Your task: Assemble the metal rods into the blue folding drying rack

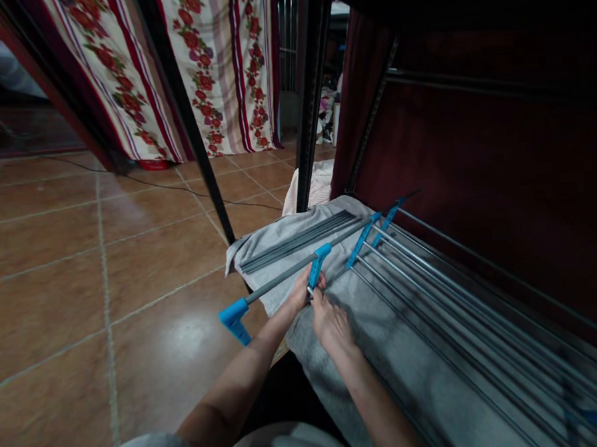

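A rack frame of grey tubes with blue plastic brackets lies across a grey cloth. My left hand [303, 291] is closed around a blue bracket [317, 266] near the middle of the long grey tube [282, 284]. Beside it, my right hand [329, 320] pinches at the lower end of the same bracket, where a short light-coloured piece shows between the hands; its kind is too small to make out. Another blue bracket [235, 320] caps the tube's near left end, out over the floor. Further along sit two more brackets, one of them the blue connector [363, 240] holding several metal rods [431, 263].
Several loose grey tubes [294, 242] lie together on the grey cloth [260, 249]. Dark metal posts [312, 103] rise at the platform's corner and side. Flowered curtains [200, 68] hang behind, and a thin cable [176, 186] crosses the tiled floor [155, 271].
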Available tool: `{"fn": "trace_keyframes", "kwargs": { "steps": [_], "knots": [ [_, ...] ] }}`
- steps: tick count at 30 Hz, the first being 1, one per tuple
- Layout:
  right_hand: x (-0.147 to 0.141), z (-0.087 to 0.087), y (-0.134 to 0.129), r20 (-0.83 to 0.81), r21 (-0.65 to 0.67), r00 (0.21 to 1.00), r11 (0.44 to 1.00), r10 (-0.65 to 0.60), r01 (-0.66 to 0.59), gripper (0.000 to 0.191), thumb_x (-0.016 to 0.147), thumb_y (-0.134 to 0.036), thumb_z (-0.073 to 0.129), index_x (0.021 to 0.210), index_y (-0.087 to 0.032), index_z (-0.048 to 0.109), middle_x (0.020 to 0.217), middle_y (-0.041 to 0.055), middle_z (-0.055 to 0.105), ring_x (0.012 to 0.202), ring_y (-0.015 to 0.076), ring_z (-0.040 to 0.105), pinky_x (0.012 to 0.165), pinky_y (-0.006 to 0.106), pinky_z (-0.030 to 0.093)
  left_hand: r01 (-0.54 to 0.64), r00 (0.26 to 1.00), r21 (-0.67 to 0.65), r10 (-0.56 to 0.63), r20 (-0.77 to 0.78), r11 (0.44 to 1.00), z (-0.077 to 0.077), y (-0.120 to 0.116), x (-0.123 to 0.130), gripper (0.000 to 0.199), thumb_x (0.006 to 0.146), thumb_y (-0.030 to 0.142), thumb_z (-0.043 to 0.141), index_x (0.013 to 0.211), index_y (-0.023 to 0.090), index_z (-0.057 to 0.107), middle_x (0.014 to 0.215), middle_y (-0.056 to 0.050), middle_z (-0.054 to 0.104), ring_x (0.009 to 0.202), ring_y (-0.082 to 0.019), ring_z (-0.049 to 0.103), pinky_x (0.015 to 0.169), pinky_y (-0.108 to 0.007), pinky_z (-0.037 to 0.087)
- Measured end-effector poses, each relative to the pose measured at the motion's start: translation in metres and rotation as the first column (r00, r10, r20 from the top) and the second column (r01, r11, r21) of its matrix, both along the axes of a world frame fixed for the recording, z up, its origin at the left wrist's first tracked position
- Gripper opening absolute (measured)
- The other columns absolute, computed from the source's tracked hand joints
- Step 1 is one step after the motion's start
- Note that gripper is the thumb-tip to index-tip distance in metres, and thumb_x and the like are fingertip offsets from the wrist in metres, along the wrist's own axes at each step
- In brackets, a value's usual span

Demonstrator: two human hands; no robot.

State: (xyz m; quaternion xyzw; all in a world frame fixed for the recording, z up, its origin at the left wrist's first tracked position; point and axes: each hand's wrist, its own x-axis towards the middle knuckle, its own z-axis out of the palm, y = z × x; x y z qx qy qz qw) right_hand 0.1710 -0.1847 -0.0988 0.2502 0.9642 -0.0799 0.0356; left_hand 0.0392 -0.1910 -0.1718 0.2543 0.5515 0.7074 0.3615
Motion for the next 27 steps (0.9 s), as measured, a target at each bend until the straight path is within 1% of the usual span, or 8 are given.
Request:
{"fn": "trace_keyframes", "kwargs": {
  "steps": [3,5,7,10,13,18,21,27],
  "knots": [
    [-0.004,0.003,-0.006,-0.027,0.03,0.998,0.998,-0.048,0.049,0.043,0.099,-0.006,0.021,0.13,-0.017,0.048,0.117,0.0129,0.067,0.102,0.0193,0.068,0.079,0.03,0.051,-0.029,1.0,0.018,0.029,0.003,0.999,0.006,-0.001,0.002,0.044,0.087,0.055,0.046,0.07,0.019,0.065,0.055,-0.004,0.053,0.055,-0.016,0.047,0.05,-0.029,0.032],
    [-0.009,0.006,-0.009,-0.061,0.023,0.995,0.996,-0.079,0.081,0.04,0.099,-0.008,0.022,0.125,-0.015,0.052,0.12,0.0157,0.065,0.102,0.0201,0.068,0.08,0.031,0.052,-0.046,0.999,0.03,0.046,-0.001,0.998,0.01,-0.003,0.003,0.041,0.088,0.052,0.047,0.07,0.02,0.065,0.057,-0.005,0.054,0.06,-0.018,0.052,0.053,-0.03,0.035],
    [-0.014,0.008,-0.01,-0.088,0.003,0.989,0.993,-0.118,0.118,0.035,0.102,-0.016,0.025,0.12,-0.014,0.054,0.119,0.0165,0.065,0.097,0.0206,0.07,0.077,0.031,0.052,-0.055,0.998,0.04,0.055,-0.006,0.998,0.015,-0.006,0.005,0.04,0.088,0.05,0.047,0.07,0.019,0.066,0.058,-0.006,0.055,0.063,-0.02,0.054,0.055,-0.031,0.036],
    [-0.02,0.008,-0.01,-0.081,0.0,0.985,0.988,-0.151,0.152,0.033,0.105,-0.027,0.026,0.12,-0.015,0.053,0.117,0.0143,0.067,0.087,0.0201,0.072,0.071,0.031,0.052,-0.059,0.998,0.054,0.059,-0.015,0.997,0.021,-0.008,0.006,0.04,0.088,0.05,0.048,0.072,0.019,0.067,0.059,-0.005,0.055,0.063,-0.02,0.053,0.055,-0.031,0.036],
    [-0.021,0.007,-0.009,-0.051,0.012,0.991,0.992,-0.127,0.128,0.034,0.106,-0.027,0.023,0.119,-0.016,0.052,0.114,0.0109,0.069,0.085,0.0186,0.072,0.07,0.03,0.051,-0.057,0.998,0.06,0.058,-0.02,0.997,0.024,-0.008,0.006,0.034,0.086,0.047,0.054,0.074,0.018,0.068,0.056,-0.004,0.053,0.06,-0.018,0.052,0.053,-0.029,0.034],
    [-0.019,0.007,-0.006,-0.039,-0.014,0.995,0.996,-0.09,0.09,0.034,0.106,-0.024,0.022,0.116,-0.018,0.054,0.112,0.0079,0.071,0.091,0.0193,0.072,0.072,0.03,0.05,-0.062,0.998,0.063,0.063,-0.013,0.996,0.024,-0.006,0.005,0.028,0.081,0.044,0.06,0.073,0.018,0.068,0.052,-0.001,0.05,0.056,-0.015,0.048,0.051,-0.027,0.032],
    [-0.019,0.008,-0.005,-0.042,-0.024,0.995,0.996,-0.089,0.088,0.034,0.106,-0.024,0.022,0.115,-0.018,0.054,0.111,0.0077,0.071,0.092,0.0196,0.072,0.072,0.031,0.05,-0.058,0.998,0.055,0.058,-0.002,0.997,0.023,-0.006,0.004,0.03,0.08,0.044,0.06,0.071,0.016,0.067,0.05,0.0,0.048,0.052,-0.014,0.045,0.049,-0.026,0.03],
    [-0.018,0.007,-0.003,-0.045,-0.033,0.996,0.996,-0.079,0.078,0.035,0.106,-0.024,0.021,0.115,-0.017,0.054,0.111,0.0095,0.071,0.091,0.0171,0.072,0.072,0.027,0.048,-0.028,0.999,0.04,0.027,0.025,0.999,0.019,-0.004,0.002,0.033,0.08,0.045,0.058,0.066,0.017,0.064,0.047,0.001,0.045,0.049,-0.013,0.042,0.048,-0.026,0.028]
  ]
}}
